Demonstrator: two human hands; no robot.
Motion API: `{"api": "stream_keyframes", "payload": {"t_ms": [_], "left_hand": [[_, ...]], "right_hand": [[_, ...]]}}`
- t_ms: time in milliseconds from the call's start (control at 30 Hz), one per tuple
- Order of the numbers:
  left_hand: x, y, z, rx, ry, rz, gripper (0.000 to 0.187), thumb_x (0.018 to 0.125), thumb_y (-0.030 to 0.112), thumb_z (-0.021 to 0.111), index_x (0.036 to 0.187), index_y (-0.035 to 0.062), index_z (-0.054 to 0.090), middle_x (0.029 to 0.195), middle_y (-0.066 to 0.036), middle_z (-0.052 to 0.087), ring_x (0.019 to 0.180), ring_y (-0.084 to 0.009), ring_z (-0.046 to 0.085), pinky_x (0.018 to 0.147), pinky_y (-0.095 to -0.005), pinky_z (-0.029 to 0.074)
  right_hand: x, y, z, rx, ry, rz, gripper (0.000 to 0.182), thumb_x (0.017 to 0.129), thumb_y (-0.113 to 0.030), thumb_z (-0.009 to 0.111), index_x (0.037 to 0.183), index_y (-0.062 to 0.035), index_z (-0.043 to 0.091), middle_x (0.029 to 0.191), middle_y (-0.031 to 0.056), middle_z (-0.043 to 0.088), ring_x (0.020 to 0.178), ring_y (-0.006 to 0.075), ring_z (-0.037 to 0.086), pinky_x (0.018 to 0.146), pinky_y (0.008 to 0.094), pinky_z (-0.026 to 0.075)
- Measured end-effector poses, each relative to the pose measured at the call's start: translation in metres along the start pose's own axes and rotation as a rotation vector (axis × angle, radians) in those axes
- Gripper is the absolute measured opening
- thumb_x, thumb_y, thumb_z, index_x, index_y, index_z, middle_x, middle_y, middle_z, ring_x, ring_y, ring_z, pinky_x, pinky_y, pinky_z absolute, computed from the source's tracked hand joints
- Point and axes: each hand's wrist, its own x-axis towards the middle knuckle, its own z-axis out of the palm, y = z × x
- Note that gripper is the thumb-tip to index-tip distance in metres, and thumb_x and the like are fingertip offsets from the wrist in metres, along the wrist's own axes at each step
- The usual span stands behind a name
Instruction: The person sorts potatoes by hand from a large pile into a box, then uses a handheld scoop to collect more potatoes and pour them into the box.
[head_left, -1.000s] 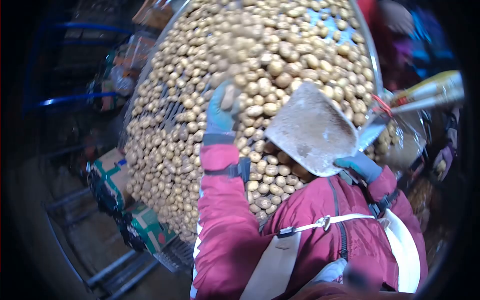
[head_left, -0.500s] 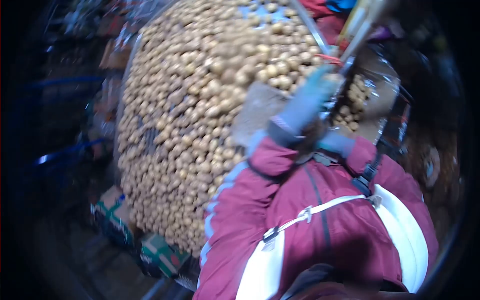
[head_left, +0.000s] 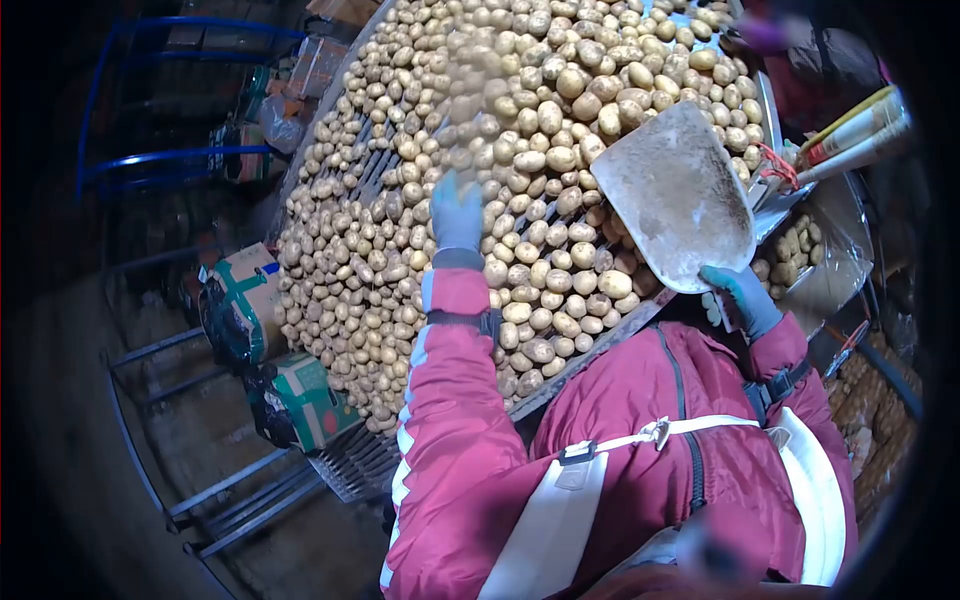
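Many small yellow potatoes (head_left: 520, 110) cover a slatted sorting table (head_left: 360, 180). My left hand (head_left: 457, 212), in a blue glove with a magenta sleeve, reaches out over the potatoes in the middle of the pile; I cannot make out anything held in it. My right hand (head_left: 742, 298), also gloved in blue, grips the handle end of a dusty metal scoop (head_left: 675, 195). The scoop's blade is empty and is held flat above the table's right edge.
A clear bag with potatoes (head_left: 800, 250) hangs at the table's right side, by a red tie (head_left: 775, 165). Green and white cartons (head_left: 300, 400) stand at the lower left by blue metal racks (head_left: 150, 160). Another person's sleeve (head_left: 790, 40) is at the top right.
Half a second ago my left hand was reaching right, toward the bag; it is back out over the potato pile. The scoop is raised again and its blade is empty.
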Motion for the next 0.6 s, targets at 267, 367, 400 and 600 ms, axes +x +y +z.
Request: {"api": "stream_keyframes", "payload": {"t_ms": [267,367,400,600], "left_hand": [[-0.065,-0.010,-0.014,0.430,-0.052,0.030,0.074,0.088,0.034,0.074,0.152,0.0106,0.045,0.154,-0.025,0.041,0.141,-0.0438,0.042,0.116,-0.0510,0.039],[-0.088,-0.055,-0.048,0.343,0.034,-0.268,0.067,0.092,0.038,0.069,0.149,0.0096,0.050,0.153,-0.026,0.043,0.142,-0.0445,0.041,0.117,-0.0531,0.036],[-0.089,-0.069,-0.058,0.452,0.048,-0.244,0.065,0.092,0.036,0.069,0.148,0.0092,0.051,0.152,-0.026,0.045,0.141,-0.0443,0.042,0.117,-0.0529,0.035],[-0.064,-0.003,-0.052,0.413,0.060,-0.009,0.059,0.093,0.030,0.067,0.146,0.0070,0.053,0.149,-0.026,0.048,0.141,-0.0444,0.041,0.119,-0.0520,0.033]], "right_hand": [[0.023,-0.039,0.017,-0.126,-0.031,-0.016,0.023,0.094,-0.025,0.073,0.100,-0.0041,0.067,0.068,0.0065,0.064,0.047,0.0182,0.059,0.041,0.0334,0.047],[0.042,-0.047,-0.001,-0.234,-0.049,0.109,0.023,0.093,-0.024,0.075,0.103,-0.0032,0.072,0.088,0.0025,0.071,0.071,0.0130,0.064,0.064,0.0309,0.052],[0.041,-0.052,0.002,-0.189,-0.048,0.058,0.024,0.093,-0.023,0.075,0.105,-0.0023,0.072,0.088,0.0023,0.071,0.072,0.0127,0.064,0.064,0.0308,0.052],[0.033,-0.079,0.022,-0.021,-0.266,0.014,0.028,0.093,-0.020,0.075,0.112,-0.0010,0.068,0.083,0.0012,0.069,0.058,0.0109,0.061,0.047,0.0258,0.047]]}}
